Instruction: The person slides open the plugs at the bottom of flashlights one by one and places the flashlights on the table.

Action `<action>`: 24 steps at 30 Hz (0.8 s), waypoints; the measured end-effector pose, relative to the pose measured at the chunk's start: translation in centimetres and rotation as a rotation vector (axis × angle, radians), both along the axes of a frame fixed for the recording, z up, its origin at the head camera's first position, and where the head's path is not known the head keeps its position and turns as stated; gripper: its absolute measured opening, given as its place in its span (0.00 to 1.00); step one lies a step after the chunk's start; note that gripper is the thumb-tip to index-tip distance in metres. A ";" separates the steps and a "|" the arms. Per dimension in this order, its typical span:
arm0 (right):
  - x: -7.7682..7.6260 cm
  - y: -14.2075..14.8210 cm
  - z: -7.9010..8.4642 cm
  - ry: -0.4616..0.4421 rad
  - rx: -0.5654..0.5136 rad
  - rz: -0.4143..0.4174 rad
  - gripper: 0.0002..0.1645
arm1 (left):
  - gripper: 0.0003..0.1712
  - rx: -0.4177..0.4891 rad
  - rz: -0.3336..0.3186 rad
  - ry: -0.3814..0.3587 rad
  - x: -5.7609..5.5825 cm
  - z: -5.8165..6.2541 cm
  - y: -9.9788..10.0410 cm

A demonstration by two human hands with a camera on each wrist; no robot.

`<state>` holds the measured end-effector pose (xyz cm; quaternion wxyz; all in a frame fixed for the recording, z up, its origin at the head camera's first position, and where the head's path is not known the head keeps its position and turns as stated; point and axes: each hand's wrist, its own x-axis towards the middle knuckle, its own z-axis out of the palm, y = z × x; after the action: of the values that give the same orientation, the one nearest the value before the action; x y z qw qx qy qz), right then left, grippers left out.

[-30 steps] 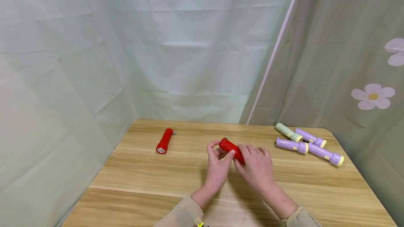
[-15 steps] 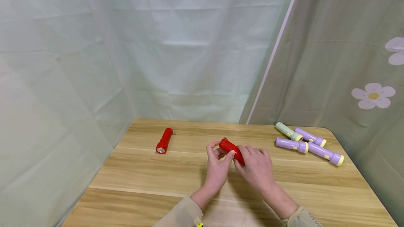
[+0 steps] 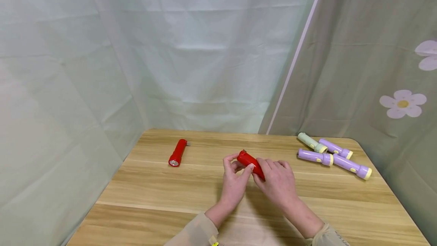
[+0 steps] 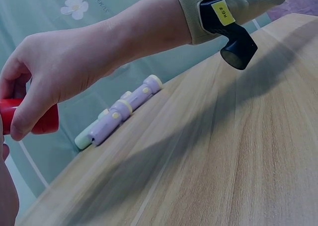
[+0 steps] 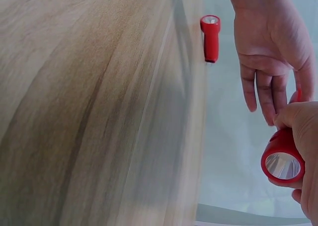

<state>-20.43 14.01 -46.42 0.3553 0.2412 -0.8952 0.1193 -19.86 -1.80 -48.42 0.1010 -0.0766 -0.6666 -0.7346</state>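
Note:
A red flashlight [image 3: 250, 161] is held up over the table between both hands, tilted with its tail toward the upper left. My left hand [image 3: 235, 188] pinches the tail end between thumb and index finger; its other fingers extend loosely in the right wrist view. Around the head end, my right hand [image 3: 278, 183] grips with curled fingers, covering that part in the head view. The shiny lens [image 5: 283, 166] shows in the right wrist view, facing that camera. A second red flashlight [image 3: 178, 153] lies at the left of the table, a small metal piece [image 3: 188, 143] sticking out by its tail.
At the table's back right lie a pale green flashlight [image 3: 308, 141] and three purple flashlights [image 3: 348, 163] with yellow rims, close together. Hanging cloth [image 3: 211, 67] encloses the wooden table [image 3: 153, 193] at the back and sides. A black wrist camera [image 4: 238, 47] sits on the right sleeve.

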 end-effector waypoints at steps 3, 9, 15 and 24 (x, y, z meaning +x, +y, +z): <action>0.0 0.0 0.1 0.001 0.001 0.000 0.28 | 0.32 -0.005 0.002 0.005 0.0 0.0 0.0; 0.1 0.1 0.2 0.015 0.001 0.008 0.28 | 0.32 -0.005 0.014 0.006 0.1 0.1 0.1; 0.2 0.2 0.1 0.023 0.006 0.021 0.28 | 0.32 -0.008 0.007 0.002 0.2 0.1 0.0; 0.3 0.2 0.1 0.014 0.022 0.027 0.30 | 0.32 -0.019 -0.012 0.013 0.1 -0.2 -0.1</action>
<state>-20.15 14.23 -46.33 0.3574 0.2580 -0.8905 0.1126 -19.75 -1.94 -48.64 0.1003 -0.0865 -0.6724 -0.7282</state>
